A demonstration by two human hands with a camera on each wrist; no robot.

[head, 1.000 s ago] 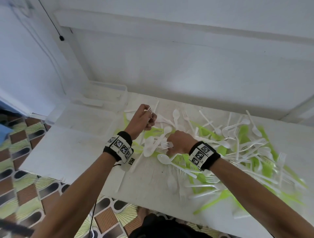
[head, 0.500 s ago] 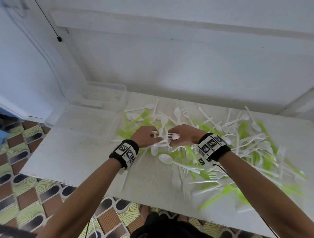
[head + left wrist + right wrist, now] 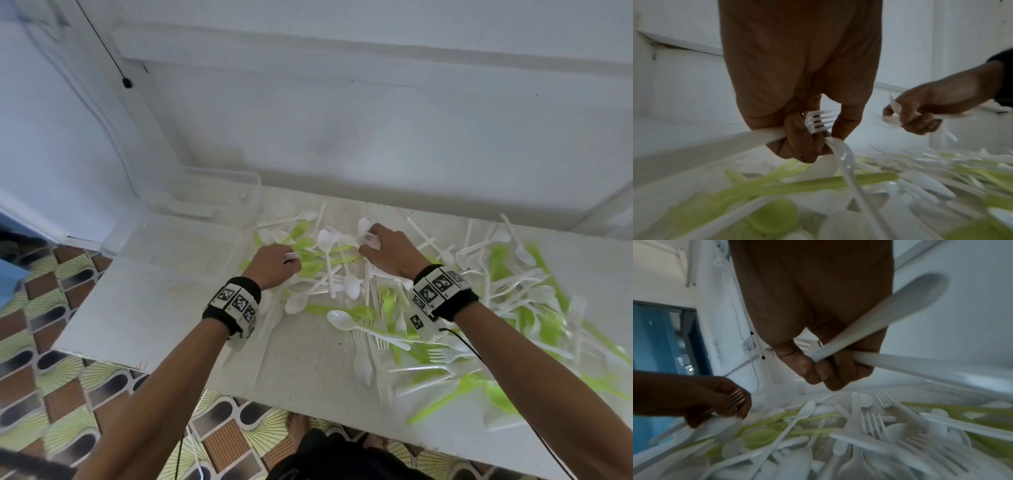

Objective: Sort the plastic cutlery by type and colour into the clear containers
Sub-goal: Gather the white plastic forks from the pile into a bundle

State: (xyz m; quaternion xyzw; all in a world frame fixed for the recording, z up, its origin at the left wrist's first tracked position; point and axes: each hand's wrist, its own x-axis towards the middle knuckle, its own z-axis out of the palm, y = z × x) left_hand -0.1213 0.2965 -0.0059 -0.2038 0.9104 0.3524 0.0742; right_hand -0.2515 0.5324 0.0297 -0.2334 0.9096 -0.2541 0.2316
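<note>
A white worktop (image 3: 154,308) is strewn with white and green cutlery (image 3: 496,308), beside clear containers (image 3: 191,240); a white fork (image 3: 821,121) is clenched in the left hand (image 3: 274,265), a white spoon (image 3: 900,313) in the right hand (image 3: 390,253)

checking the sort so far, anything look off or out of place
Yes: the right hand grips a white spoon together with a white fork, mixing types. The clear containers look empty.
</note>
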